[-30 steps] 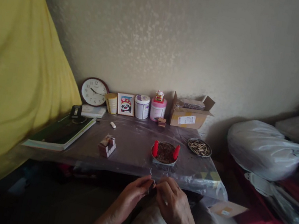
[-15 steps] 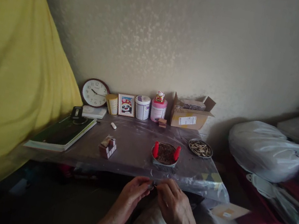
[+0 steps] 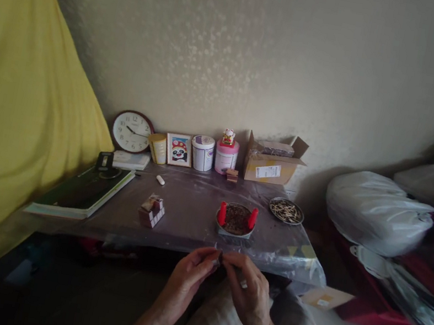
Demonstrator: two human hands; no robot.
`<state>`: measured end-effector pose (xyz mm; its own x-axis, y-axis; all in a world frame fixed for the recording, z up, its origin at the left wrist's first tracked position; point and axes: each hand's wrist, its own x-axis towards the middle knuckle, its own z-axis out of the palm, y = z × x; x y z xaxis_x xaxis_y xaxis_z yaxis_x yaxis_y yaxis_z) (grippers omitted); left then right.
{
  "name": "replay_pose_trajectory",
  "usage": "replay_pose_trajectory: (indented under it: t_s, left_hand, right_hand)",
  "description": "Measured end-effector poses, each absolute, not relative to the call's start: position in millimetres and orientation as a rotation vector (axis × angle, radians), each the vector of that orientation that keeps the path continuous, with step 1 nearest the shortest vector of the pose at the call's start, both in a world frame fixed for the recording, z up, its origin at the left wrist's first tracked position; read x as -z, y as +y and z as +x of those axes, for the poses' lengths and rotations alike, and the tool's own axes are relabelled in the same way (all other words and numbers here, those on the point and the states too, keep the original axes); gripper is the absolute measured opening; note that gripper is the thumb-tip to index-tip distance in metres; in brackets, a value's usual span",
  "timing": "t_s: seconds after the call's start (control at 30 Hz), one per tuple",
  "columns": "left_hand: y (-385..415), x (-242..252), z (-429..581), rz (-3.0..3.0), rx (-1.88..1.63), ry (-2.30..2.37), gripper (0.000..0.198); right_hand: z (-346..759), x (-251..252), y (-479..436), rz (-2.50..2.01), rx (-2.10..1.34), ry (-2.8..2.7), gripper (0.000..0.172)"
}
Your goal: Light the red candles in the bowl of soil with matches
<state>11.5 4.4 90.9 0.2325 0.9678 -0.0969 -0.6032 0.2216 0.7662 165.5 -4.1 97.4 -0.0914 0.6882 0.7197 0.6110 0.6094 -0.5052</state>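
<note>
My left hand [image 3: 189, 276] is closed in a pinch in front of the table's near edge, above my lap. A small dark object [image 3: 219, 259] shows at its fingertips, too small and dim to name. My right hand [image 3: 247, 288] meets it from the other side, thumb and forefinger pressed together at the same object. A small pale spot shows by the right palm; I cannot tell what it is. Just beyond the hands stands a round tin [image 3: 233, 230] filled with brown, grainy stuff, with two red upright pieces [image 3: 222, 214] at its sides.
On the plastic-covered table [image 3: 187, 208] are a tiled block [image 3: 153, 212], a white capsule-shaped piece [image 3: 160, 180], a plate of thin pale sticks [image 3: 286, 211] and a large green book [image 3: 81, 192]. A clock [image 3: 133, 131], tubs [image 3: 202, 154] and an open carton [image 3: 268, 169] line the wall.
My fingertips have drawn closer together around the small dark object, and my right hand has turned slightly. The whole view has shifted a little; the table items stay in place.
</note>
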Motion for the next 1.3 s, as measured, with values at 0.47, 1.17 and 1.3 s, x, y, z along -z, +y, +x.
replay_pose_trajectory:
  t_s: [0.47,1.17,1.3]
  left_hand:
    - [4.5,-102.6,14.0,0.644,-1.236,0.675,0.026]
    - [5.7,-101.8,2.7,0.605,-1.273,0.767,0.026]
    - [5.6,-98.9,-0.8,0.594,-1.273,0.797,0.026]
  right_hand:
    - [158.7,-97.5,-3.7,-1.061,-0.007,-1.641,0.015]
    - [181.4,-83.2,29.0,-1.212,0.069,-1.424,0.010]
    - [183.9,-91.1,27.2,-1.229,-0.015,-1.346,0.010]
